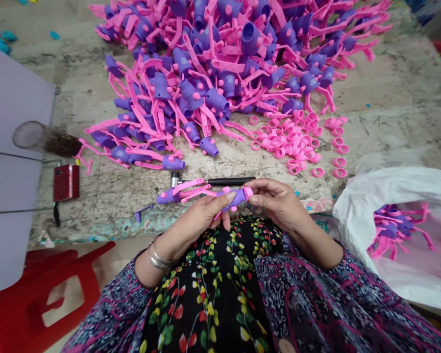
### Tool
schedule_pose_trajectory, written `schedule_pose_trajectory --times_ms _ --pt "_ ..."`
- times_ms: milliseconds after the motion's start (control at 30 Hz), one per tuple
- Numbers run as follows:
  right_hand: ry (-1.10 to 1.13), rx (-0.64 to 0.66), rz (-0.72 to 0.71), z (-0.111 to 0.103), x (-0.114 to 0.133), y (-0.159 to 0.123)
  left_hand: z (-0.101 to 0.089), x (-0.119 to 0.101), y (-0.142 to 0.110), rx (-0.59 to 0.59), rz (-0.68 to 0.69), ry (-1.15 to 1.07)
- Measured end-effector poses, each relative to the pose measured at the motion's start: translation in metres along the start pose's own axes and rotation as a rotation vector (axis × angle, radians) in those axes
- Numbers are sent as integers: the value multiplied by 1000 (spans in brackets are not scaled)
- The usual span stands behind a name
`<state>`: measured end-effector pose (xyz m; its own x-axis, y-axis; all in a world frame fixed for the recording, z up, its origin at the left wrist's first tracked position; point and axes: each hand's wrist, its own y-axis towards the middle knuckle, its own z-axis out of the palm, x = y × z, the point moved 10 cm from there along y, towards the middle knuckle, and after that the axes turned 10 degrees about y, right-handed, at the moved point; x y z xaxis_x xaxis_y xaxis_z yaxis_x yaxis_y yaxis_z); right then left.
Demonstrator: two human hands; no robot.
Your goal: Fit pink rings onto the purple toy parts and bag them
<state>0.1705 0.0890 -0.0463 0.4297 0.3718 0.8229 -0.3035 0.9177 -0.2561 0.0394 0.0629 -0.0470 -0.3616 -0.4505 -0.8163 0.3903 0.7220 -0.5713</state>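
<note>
The left hand [193, 215] and right hand [275, 202] curl closed on a purple plastic piece with pink arms [237, 197]; a large far heap of such pieces [191, 93] and loose pink plastic rings [282, 142] remain, with few in the white plastic bag [353, 206] at right.

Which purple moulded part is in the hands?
The purple moulded part held between the left hand and right hand, pink collar at its end; no other purple part touches them.

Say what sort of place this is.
Probably a small workshop doing piecework on plastic parts, seated at floor level. A heap of pink-and-purple plastic parts, loose pink rings and a white bag holding more parts all lie on a concrete floor.
</note>
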Motion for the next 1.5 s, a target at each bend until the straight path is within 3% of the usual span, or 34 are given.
schedule_pose_trajectory --times_ms 300,733,900,1133,1300,1500 --pt "-50 -11 -32 -1 2 -1 -7 4 0 -98 6 174" --pt "-204 -84 -136 -5 13 1 -9 5 8 -208 11 240" --pt "-351 -32 -283 10 31 -3 -6 3 8 -123 109 153" --pt "-567 37 -535 38 53 -23 3 15 7 30 213 -145" --pt "-603 61 -589 44 57 -28 11 20 8 124 196 -258" --pt "-603 104 -580 48 58 -28 13 18 8 154 186 -305"
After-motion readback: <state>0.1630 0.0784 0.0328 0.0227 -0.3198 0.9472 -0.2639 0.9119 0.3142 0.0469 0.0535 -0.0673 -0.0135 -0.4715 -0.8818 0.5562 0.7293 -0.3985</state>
